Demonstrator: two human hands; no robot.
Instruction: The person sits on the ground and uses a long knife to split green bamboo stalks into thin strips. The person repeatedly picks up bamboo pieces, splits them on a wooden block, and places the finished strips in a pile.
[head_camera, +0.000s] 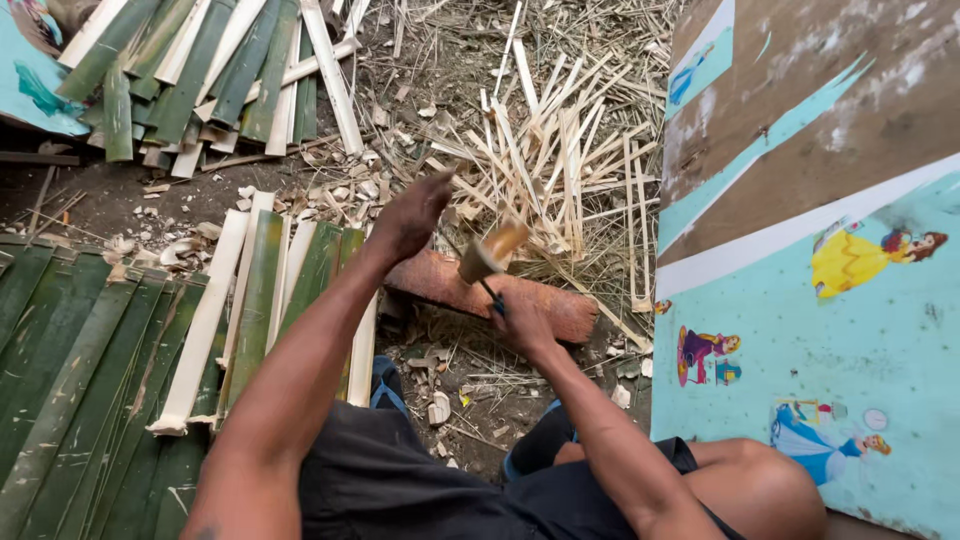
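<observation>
I sit on the ground over a reddish-brown wooden block. My right hand is shut on the thin dark handle of a tool just above the block. A short tan bamboo piece, blurred by motion, sits at the tool's upper end. My left hand is raised to the left of that piece with its fingers curled. Whether it holds anything is hidden. A heap of thin pale bamboo splints lies beyond the block.
Wide green bamboo slats lie side by side at my left, and another stack lies at the far left. A turquoise mat with cartoon figures covers the right. Chips and shavings litter the dirt between my knees.
</observation>
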